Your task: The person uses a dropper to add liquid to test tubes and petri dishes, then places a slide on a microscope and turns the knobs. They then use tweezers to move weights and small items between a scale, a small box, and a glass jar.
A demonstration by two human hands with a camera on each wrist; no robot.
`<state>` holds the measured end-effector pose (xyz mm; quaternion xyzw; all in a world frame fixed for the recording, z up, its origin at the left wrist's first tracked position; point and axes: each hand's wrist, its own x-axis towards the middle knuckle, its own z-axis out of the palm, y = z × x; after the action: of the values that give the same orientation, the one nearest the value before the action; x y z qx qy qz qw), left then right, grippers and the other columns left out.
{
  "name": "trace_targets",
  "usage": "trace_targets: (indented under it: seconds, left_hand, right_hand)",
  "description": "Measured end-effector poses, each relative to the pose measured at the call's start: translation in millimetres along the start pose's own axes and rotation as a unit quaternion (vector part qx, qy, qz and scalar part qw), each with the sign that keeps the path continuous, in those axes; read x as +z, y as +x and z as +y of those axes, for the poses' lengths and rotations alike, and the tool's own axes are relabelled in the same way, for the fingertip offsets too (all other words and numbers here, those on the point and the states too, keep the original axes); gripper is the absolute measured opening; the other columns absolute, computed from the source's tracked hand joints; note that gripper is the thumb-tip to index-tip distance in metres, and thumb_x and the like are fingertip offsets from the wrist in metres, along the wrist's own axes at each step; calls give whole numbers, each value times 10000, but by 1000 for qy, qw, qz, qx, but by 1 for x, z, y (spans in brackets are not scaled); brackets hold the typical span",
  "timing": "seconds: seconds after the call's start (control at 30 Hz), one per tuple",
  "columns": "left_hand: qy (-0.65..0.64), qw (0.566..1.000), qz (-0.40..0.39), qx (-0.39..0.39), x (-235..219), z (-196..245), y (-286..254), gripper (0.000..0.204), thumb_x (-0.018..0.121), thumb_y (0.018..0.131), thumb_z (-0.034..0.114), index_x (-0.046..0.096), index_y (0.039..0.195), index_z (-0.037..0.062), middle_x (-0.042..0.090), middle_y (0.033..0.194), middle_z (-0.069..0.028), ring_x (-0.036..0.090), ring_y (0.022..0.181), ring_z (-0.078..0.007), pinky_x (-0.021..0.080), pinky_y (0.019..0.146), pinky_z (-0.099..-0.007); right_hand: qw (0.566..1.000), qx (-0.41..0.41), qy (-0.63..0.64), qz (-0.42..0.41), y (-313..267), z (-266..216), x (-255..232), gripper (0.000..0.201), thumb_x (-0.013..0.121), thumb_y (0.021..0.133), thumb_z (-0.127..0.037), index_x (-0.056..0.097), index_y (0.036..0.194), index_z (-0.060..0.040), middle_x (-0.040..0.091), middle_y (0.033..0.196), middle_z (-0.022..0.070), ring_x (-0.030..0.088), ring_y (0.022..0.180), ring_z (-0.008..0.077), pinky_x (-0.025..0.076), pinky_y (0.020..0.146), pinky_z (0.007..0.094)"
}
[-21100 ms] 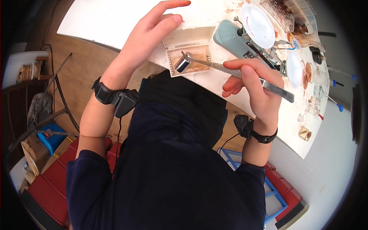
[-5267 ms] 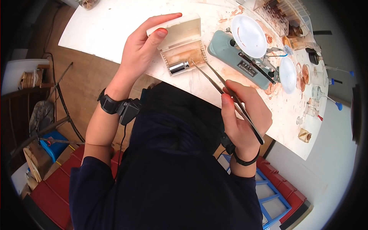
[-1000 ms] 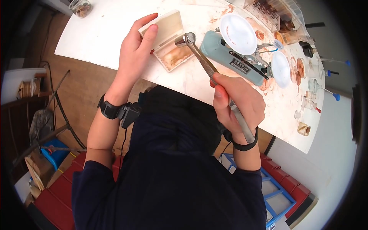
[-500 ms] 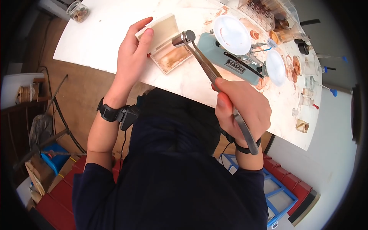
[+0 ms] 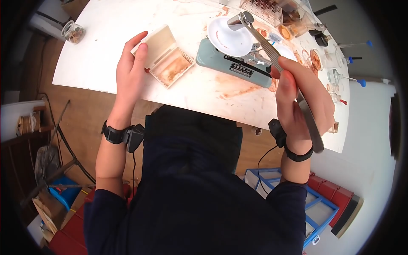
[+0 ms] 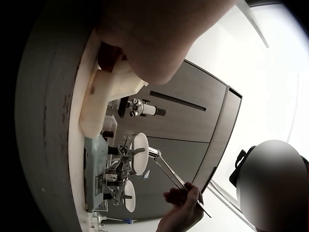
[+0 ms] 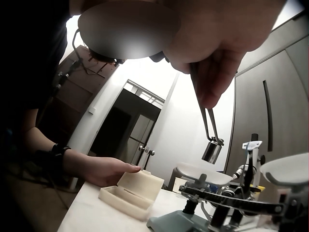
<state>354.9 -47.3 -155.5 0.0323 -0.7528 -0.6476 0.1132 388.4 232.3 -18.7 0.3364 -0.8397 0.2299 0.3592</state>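
My right hand pinches metal tweezers, whose tips grip a shiny metal cylinder. In the head view the cylinder overlaps the left white pan of a green balance scale; the right wrist view shows the cylinder in the air above the pan. On the table, an open hinged box has a stained, empty tray. My left hand rests at its raised lid, thumb on the lid's edge and fingers behind it.
On the white table a glass jar stands at the far left. A test tube rack, brown-stained dishes and a dropper with a blue bulb lie beyond the scale to the right. Reddish stains mark the surface.
Since 5.3 seconds ago, the cylinder has been lifted out of the box by the tweezers and carried right to the scale's left pan. The view has shifted, too.
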Motion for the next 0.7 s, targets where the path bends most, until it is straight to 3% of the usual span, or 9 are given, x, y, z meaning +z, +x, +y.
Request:
trace_targets:
  seconds: [0.43, 0.7]
  left_hand:
    - [9, 1000, -5, 4, -2, 0, 0, 441, 506, 1047, 370, 556, 1374, 78, 613, 868, -17, 532, 777, -60, 454, 670, -222]
    - [5, 1000, -7, 1, -3, -1, 1, 460, 512, 1041, 393, 556, 1369, 74, 632, 894, -30, 554, 799, -69, 466, 687, -229]
  right_hand:
    - [998, -51, -14, -19, 7, 4, 6, 203, 770, 753, 77, 708, 934, 7, 624, 657, 78, 598, 534, 171, 445, 479, 253]
    - [998, -41, -30, -22, 8, 1, 6, 244, 809, 734, 41, 720, 958, 7, 619, 646, 76, 586, 523, 165, 429, 472, 253]
